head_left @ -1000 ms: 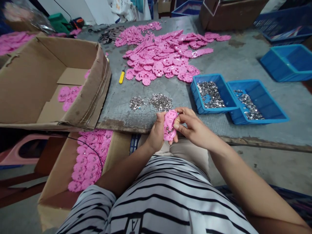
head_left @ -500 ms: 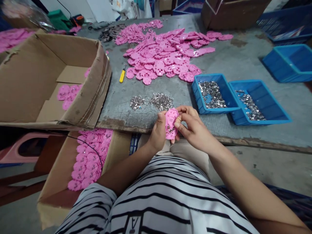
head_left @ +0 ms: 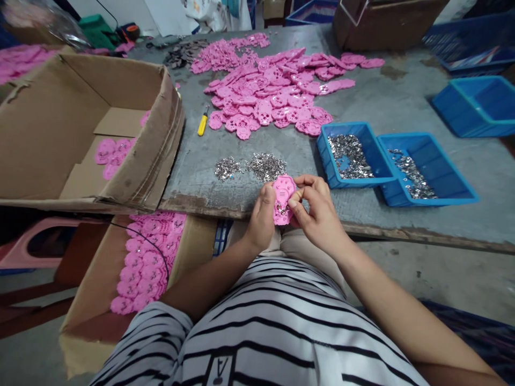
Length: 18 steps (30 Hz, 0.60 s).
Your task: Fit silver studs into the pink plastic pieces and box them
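Over the table's front edge I hold up a pink plastic piece with small metal parts set in its lower half. My left hand is closed around its left side, thumb along the edge. At the piece's lower right, my right hand has thumb and forefinger pinched at the metal parts; whether a loose part is between those fingertips I cannot make out. Just beyond lie two small heaps of shiny metal parts, a larger heap and a smaller heap.
Blue bins with metal parts stand at right. Behind is a big pile of pink pieces, with a yellow-handled screwdriver beside it. Cardboard boxes holding pink pieces are at left; another blue bin stands far right.
The pink piece has tilted a little more upright and toward my view, showing more of its metal parts. My right fingers have shifted slightly at its lower right.
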Motion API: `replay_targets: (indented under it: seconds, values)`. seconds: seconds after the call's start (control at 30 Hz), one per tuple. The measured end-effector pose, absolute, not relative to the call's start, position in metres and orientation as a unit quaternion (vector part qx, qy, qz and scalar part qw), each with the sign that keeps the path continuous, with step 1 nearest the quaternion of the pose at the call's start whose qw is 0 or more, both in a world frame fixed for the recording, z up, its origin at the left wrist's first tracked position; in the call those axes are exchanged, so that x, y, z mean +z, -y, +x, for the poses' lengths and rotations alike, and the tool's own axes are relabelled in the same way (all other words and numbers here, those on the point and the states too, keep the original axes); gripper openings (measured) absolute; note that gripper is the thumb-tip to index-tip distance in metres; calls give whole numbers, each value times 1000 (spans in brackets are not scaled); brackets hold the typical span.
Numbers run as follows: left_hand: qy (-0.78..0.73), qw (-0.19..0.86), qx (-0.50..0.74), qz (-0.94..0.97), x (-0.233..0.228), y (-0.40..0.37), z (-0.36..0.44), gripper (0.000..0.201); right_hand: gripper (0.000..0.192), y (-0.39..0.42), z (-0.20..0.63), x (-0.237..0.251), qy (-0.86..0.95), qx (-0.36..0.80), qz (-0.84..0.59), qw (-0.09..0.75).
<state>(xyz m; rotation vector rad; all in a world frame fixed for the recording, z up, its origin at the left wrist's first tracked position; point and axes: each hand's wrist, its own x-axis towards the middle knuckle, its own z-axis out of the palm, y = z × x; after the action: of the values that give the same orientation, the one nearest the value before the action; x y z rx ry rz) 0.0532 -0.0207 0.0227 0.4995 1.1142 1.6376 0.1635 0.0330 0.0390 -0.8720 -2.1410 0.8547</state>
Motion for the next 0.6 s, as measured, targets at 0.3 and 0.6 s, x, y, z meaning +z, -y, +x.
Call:
replay_targets:
  seconds: [0.3,0.6]
  values:
    - [-456,503,685,263,25,24,53,43,11,-32,163,33,803,318,-333,377]
    - [-527,466,622,343,12,25,49,37,8,-27,168,30,790,320,-345,392]
